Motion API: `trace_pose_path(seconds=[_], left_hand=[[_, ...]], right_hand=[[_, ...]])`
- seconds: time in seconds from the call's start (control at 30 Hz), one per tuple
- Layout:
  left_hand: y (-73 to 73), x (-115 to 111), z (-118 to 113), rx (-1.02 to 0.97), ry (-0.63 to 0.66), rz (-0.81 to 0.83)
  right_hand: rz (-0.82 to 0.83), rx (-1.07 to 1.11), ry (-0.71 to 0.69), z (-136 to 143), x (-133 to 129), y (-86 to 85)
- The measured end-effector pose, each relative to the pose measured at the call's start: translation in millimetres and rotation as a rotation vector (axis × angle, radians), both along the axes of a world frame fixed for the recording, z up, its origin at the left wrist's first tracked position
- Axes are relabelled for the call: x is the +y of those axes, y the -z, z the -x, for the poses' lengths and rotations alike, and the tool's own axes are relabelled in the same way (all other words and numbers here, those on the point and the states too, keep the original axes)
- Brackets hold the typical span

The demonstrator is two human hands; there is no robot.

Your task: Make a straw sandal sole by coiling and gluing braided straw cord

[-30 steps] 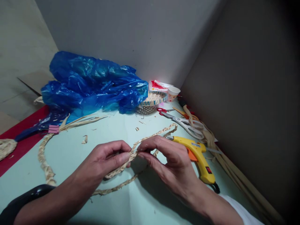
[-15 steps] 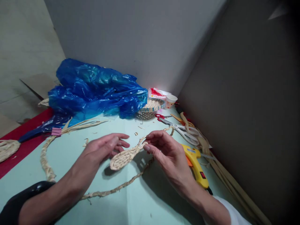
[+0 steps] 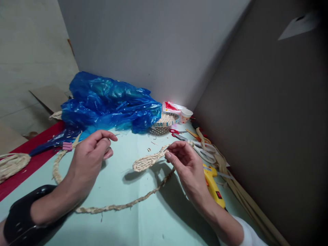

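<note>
A small oval coil of braided straw [image 3: 146, 162] hangs above the pale green table, its narrow end pinched between the thumb and fingers of my right hand [image 3: 186, 164]. From there a long straw braid [image 3: 123, 206] curves across the table and runs beneath my left arm. My left hand [image 3: 94, 150] is raised to the left of the coil, not touching it. Its index finger points outward while the other fingers curl loosely, with nothing visible in them. A pink clip [image 3: 67, 146] grips the braid's far end, where loose strands begin.
Behind lies a crumpled blue plastic bag [image 3: 110, 102], beside a woven basket [image 3: 169, 119] and a paper cup [image 3: 186, 115]. Scissors [image 3: 207, 153], a yellow glue gun [image 3: 214, 186] and long straw strips [image 3: 246, 198] line the right side. Another straw coil [image 3: 14, 165] is at far left.
My left hand has moved left and up, away from the coil, and its fingers have curled. My right hand and the coil have shifted slightly to the right in the view.
</note>
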State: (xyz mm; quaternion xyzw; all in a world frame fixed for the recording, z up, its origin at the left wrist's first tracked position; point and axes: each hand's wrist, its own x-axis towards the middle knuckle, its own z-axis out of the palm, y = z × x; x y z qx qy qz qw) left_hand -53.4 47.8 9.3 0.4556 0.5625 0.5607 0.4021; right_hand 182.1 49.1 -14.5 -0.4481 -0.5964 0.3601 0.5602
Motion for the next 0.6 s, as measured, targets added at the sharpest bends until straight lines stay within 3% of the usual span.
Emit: trace_pose_path(seconds=[0.23, 0.4, 0.6], left_hand=[[-5.8, 6.5, 3.8, -0.013, 0.035, -0.029], [-4.6, 6.1, 4.0, 0.102, 0.093, -0.038], [-16.9, -17.0, 17.4, 0.31, 0.123, -0.105]], right_hand=[[-0.004, 0.061, -0.011, 1.0, 1.5, -0.1], [0.018, 0.118, -0.051, 1.0, 3.5, 2.4], [0.006, 0.202, -0.07, 0.2, 5.4, 0.7]])
